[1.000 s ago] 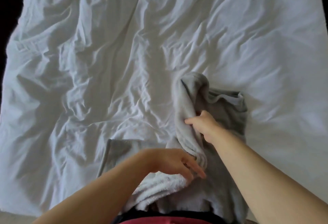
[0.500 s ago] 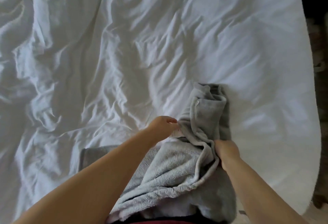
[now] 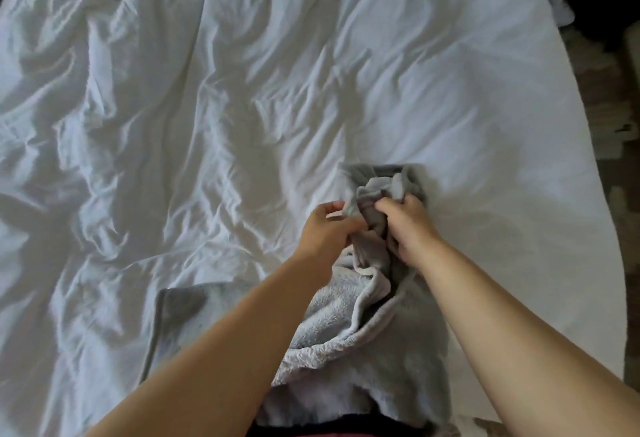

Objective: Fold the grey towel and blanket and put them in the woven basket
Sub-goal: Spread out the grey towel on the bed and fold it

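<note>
Grey fleecy cloth (image 3: pixel 349 319), taken to be the towel or the blanket though which cannot be told, lies bunched on the bed at about 5 o'clock in the view, its far end gathered up between both hands. The left hand (image 3: pixel 329 228) is closed in a pinch on an edge of the cloth, and the right hand (image 3: pixel 407 225) is curled shut around a bundled fold just beside it. A flatter grey piece (image 3: pixel 176 319) is seen under the left forearm, at 7 o'clock. The step in hand is judged to be the finding of corners before the first fold; no neat fold is made yet. Next, the edges would need to be drawn apart and the cloth spread flat. The woven basket is not in view. The bed is covered by a rumpled white sheet (image 3: pixel 242 90). Dark floor and dim clutter are glimpsed at 2 o'clock.
</note>
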Motion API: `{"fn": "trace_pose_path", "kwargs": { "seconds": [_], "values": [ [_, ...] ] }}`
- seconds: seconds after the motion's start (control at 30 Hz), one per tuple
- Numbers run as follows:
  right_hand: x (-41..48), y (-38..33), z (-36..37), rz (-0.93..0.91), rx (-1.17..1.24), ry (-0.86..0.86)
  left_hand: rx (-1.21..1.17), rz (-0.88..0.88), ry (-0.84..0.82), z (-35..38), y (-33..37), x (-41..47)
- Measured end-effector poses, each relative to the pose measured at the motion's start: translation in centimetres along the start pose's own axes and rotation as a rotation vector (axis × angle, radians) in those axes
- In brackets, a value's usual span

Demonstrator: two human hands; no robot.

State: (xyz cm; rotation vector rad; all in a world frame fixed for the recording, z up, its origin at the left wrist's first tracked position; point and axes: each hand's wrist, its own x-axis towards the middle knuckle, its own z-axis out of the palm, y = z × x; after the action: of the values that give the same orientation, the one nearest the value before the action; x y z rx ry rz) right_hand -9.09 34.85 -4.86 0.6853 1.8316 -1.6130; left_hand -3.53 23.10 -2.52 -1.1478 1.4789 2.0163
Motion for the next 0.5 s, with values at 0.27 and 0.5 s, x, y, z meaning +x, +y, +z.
{"fn": "trace_pose_path", "kwargs": {
  "seconds": [0.27, 0.5],
  "values": [
    [-10.5, -4.0, 0.8, -0.173, 0.188, -0.166, 0.019, 0.072, -0.003, -1.5, 5.6, -8.8],
    [-19.2, -9.3, 1.3, -0.553, 0.022, -0.045, 0.23, 0.489, 0.227, -2.5, 9.7, -15.8]
  ]
}}
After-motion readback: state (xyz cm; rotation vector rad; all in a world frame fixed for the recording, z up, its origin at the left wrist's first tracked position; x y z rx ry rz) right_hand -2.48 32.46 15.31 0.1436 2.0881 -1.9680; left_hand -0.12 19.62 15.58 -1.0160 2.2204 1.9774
